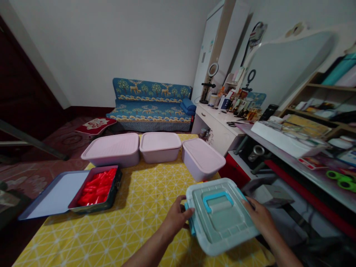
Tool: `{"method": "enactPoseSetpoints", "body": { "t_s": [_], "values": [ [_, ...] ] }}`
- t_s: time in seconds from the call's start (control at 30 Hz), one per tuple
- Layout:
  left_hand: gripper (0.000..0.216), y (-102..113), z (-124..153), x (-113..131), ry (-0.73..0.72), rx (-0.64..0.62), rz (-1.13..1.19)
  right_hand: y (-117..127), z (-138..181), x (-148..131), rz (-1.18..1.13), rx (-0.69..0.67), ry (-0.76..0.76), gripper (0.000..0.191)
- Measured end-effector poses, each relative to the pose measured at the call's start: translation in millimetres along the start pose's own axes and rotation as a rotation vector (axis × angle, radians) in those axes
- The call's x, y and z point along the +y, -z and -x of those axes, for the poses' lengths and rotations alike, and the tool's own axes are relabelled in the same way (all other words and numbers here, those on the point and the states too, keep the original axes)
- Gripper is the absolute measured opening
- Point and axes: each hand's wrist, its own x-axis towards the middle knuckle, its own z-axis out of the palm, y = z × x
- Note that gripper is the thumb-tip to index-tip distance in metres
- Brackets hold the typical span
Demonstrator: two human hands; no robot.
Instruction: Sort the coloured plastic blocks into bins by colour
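A translucent storage box [222,226] with a pale lid and a bright blue carry handle [218,200] sits at the right front of the table, turned a little askew. My left hand [178,217] grips its left side beside a blue latch, the thumb on the lid's edge and the other fingers partly hidden. On the opposite side, my right hand [258,215] is closed around the right edge, its fingertips partly out of sight. The box's contents cannot be made out through the lid. Something small and orange-yellow shows just behind it.
Three lidded pale-pink bins [160,148] line the far side of the yellow patterned tablecloth [144,207]. At left lies an open case [111,202] full of red pieces [97,187], its lid [55,196] folded out leftward. A crowded desk [278,144] borders the right.
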Motion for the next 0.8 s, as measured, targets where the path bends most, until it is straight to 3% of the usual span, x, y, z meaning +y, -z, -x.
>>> {"method": "enactPoseSetpoints", "body": {
  "t_s": [0.17,0.3,0.47,0.67,0.8],
  "values": [
    [0.077,2,3,-1,-0.007,-0.059,0.108,2,-2,-1,-0.086,-0.017,0.016,0.048],
    [0.088,7,3,-6,0.019,-0.028,0.178,2,-2,4,-0.164,-0.042,-0.036,0.047],
    [0.078,9,2,-16,0.083,-0.093,0.299,1,-2,5,-0.163,-0.022,-0.063,0.053],
    [0.064,-7,-8,-21,0.070,-0.033,0.223,0,-1,3,-0.118,0.059,-0.065,0.057],
    [0.068,-15,-16,-22,0.081,0.018,0.170,4,-4,7,-0.119,0.079,-0.066,0.054]
  ]
}}
